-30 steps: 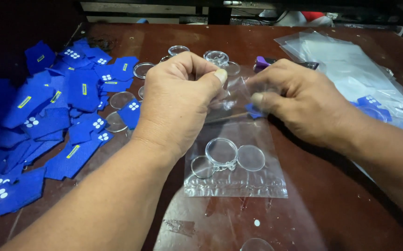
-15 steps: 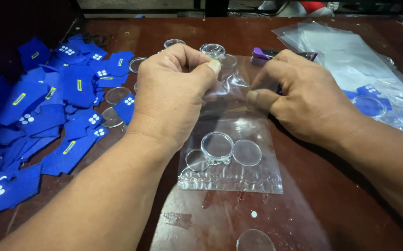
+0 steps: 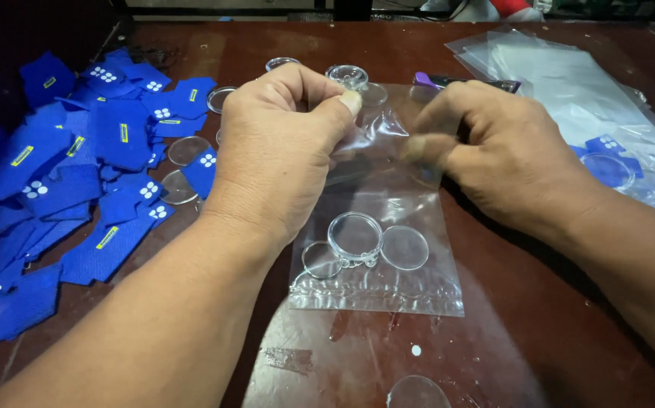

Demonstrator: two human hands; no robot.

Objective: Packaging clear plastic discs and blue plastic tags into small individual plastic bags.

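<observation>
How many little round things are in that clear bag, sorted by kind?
Deep clear round shell: 1
Flat clear discs: 2
Total: 3, inside the clear bag pinched by the left hand and right hand.

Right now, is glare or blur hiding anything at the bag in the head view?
Head view: the bag and the clear discs inside read sharp; the right hand fingertips are motion-blurred at the bag's top edge, so the grip there is unclear; the left hand is sharp, pinching the film; soft sheen on the table below hides nothing.
</observation>
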